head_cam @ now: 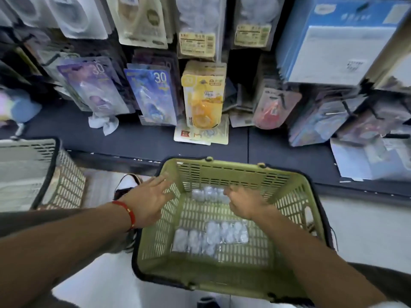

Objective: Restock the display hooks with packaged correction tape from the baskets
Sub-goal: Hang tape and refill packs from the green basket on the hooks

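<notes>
A green basket [287,181] sits on a pale floor [367,236] by a dark shelf [138,134]. The left hand [148,200] is spread flat. The right hand [245,202] curls on a blurry clear pack [208,193].

Pale floor [367,236], dark shelf ledge [289,150] — dim light

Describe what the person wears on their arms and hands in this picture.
Both forearms are bare, with no sleeves showing and no gloves. The left hand has a thin red cord bracelet round its wrist, with a small light bead or clasp on it. The right hand and its wrist carry nothing visible: no watch, ring or band.
</notes>
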`<state>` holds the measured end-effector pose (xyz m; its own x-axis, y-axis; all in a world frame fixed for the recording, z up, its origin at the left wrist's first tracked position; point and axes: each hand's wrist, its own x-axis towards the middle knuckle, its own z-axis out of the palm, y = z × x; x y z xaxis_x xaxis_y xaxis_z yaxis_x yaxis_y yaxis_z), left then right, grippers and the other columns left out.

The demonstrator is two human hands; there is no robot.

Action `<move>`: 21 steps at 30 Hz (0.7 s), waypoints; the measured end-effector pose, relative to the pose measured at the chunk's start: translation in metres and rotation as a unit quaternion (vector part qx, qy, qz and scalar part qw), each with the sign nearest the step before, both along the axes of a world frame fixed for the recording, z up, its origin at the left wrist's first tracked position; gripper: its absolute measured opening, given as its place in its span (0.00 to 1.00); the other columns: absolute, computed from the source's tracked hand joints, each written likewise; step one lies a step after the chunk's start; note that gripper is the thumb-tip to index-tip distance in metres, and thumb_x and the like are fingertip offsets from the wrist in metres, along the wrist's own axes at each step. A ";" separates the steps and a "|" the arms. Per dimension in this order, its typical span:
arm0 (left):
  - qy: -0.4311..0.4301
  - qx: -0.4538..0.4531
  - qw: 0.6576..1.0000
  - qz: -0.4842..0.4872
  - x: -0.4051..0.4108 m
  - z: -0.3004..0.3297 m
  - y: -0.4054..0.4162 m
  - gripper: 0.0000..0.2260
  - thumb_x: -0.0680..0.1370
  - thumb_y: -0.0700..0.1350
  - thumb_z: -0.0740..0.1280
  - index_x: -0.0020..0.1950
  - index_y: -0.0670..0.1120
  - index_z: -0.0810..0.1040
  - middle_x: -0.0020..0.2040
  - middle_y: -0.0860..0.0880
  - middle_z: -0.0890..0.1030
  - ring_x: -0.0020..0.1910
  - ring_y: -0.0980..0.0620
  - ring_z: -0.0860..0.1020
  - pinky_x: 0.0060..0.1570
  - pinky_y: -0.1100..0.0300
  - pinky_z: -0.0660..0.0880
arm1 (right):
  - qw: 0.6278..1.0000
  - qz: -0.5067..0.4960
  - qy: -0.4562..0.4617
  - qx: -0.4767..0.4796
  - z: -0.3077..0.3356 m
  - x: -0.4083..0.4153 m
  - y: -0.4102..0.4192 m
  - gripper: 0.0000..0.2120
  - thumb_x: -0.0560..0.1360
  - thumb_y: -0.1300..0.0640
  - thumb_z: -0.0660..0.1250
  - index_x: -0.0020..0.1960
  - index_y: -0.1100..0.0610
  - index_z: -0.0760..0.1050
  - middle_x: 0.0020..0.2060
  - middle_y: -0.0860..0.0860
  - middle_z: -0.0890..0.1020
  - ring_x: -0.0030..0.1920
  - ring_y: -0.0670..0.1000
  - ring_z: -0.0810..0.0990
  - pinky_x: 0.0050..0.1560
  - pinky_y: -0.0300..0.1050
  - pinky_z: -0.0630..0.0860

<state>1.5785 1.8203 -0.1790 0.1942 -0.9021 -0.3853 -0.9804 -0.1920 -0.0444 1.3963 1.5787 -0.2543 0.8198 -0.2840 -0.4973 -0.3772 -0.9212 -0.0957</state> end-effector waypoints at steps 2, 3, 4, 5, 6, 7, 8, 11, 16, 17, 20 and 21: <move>-0.015 0.031 0.999 0.036 -0.017 -0.021 0.008 0.29 0.76 0.44 0.68 0.79 0.50 0.70 0.85 0.41 0.56 0.85 0.38 0.48 0.82 0.36 0.40 | 0.998 -0.021 -0.051 -0.017 -0.029 -0.010 0.007 0.28 0.80 0.62 0.61 0.79 0.54 0.62 0.74 0.55 0.70 0.72 0.58 0.71 0.69 0.56 0.70; -0.019 0.019 0.998 0.057 -0.025 -0.029 0.009 0.29 0.76 0.45 0.67 0.78 0.50 0.71 0.85 0.41 0.57 0.85 0.38 0.48 0.80 0.34 0.35 | 0.996 -0.043 -0.073 -0.018 -0.040 -0.012 0.011 0.32 0.79 0.65 0.61 0.81 0.55 0.60 0.76 0.54 0.67 0.74 0.57 0.68 0.71 0.56 0.68; -0.023 0.006 0.997 0.075 -0.034 -0.035 0.010 0.28 0.75 0.45 0.68 0.77 0.50 0.74 0.84 0.41 0.59 0.85 0.38 0.50 0.78 0.32 0.33 | 0.994 -0.061 -0.088 -0.024 -0.049 -0.013 0.014 0.34 0.77 0.67 0.62 0.81 0.55 0.58 0.76 0.55 0.66 0.75 0.57 0.66 0.72 0.56 0.67; -0.025 -0.005 0.995 0.092 -0.041 -0.038 0.009 0.27 0.74 0.45 0.69 0.75 0.49 0.76 0.83 0.41 0.63 0.84 0.38 0.53 0.76 0.32 0.31 | 0.992 -0.070 -0.101 -0.037 -0.056 -0.012 0.018 0.36 0.76 0.68 0.64 0.81 0.56 0.58 0.76 0.56 0.65 0.74 0.58 0.66 0.72 0.56 0.66; -0.025 -0.015 0.994 0.109 -0.048 -0.040 0.006 0.26 0.74 0.44 0.70 0.72 0.48 0.79 0.81 0.41 0.66 0.84 0.38 0.56 0.76 0.32 0.30 | 0.990 -0.073 -0.111 -0.049 -0.063 -0.011 0.023 0.38 0.74 0.69 0.66 0.80 0.58 0.58 0.75 0.57 0.65 0.74 0.59 0.65 0.72 0.57 0.66; -0.024 -0.028 0.992 0.122 -0.054 -0.042 0.003 0.24 0.73 0.44 0.70 0.71 0.48 0.80 0.80 0.41 0.68 0.84 0.38 0.57 0.76 0.33 0.29 | 0.988 -0.078 -0.119 -0.058 -0.070 -0.009 0.027 0.40 0.72 0.71 0.68 0.80 0.59 0.59 0.75 0.58 0.65 0.74 0.61 0.65 0.73 0.58 0.66; -0.014 -0.039 0.990 0.132 -0.058 -0.045 -0.001 0.24 0.74 0.43 0.69 0.71 0.48 0.79 0.80 0.42 0.68 0.84 0.39 0.57 0.77 0.37 0.29 | 0.987 -0.084 -0.123 -0.062 -0.075 -0.007 0.031 0.42 0.70 0.73 0.70 0.80 0.59 0.58 0.76 0.60 0.63 0.75 0.62 0.64 0.76 0.61 0.63; 0.081 -0.040 0.979 0.183 -0.075 -0.058 -0.009 0.24 0.76 0.43 0.67 0.73 0.50 0.77 0.81 0.45 0.66 0.84 0.43 0.54 0.82 0.45 0.36 | 0.986 -0.091 -0.112 -0.087 -0.091 -0.009 0.039 0.50 0.68 0.74 0.72 0.83 0.61 0.50 0.80 0.63 0.58 0.80 0.65 0.58 0.81 0.68 0.52; 0.271 -0.064 0.881 0.382 -0.093 -0.083 -0.022 0.18 0.78 0.40 0.72 0.67 0.49 0.80 0.71 0.47 0.77 0.72 0.46 0.74 0.66 0.62 0.70 | 0.981 -0.096 -0.119 -0.117 -0.101 -0.015 0.044 0.46 0.68 0.71 0.74 0.81 0.58 0.57 0.74 0.60 0.67 0.76 0.62 0.66 0.79 0.68 0.58; 0.308 -0.061 0.842 0.439 -0.096 -0.089 -0.027 0.17 0.79 0.41 0.72 0.68 0.48 0.80 0.70 0.47 0.78 0.69 0.46 0.77 0.61 0.64 0.71 | 0.981 -0.102 -0.121 -0.107 -0.100 -0.013 0.042 0.44 0.68 0.71 0.74 0.79 0.57 0.60 0.72 0.59 0.70 0.75 0.61 0.67 0.78 0.66 0.60; 0.446 -0.074 0.659 0.601 -0.106 -0.106 -0.043 0.19 0.80 0.39 0.72 0.72 0.44 0.77 0.69 0.44 0.79 0.63 0.46 0.78 0.60 0.61 0.73 | 0.984 -0.108 -0.124 -0.063 -0.098 -0.010 0.038 0.37 0.69 0.73 0.71 0.75 0.57 0.66 0.67 0.57 0.71 0.69 0.58 0.70 0.72 0.58 0.67; 0.492 -0.085 0.582 0.642 -0.110 -0.110 -0.047 0.21 0.80 0.39 0.72 0.73 0.42 0.76 0.68 0.42 0.80 0.61 0.45 0.79 0.62 0.56 0.76 | 0.985 -0.106 -0.124 -0.047 -0.097 -0.011 0.038 0.34 0.71 0.72 0.71 0.74 0.57 0.67 0.66 0.57 0.70 0.68 0.58 0.70 0.69 0.56 0.68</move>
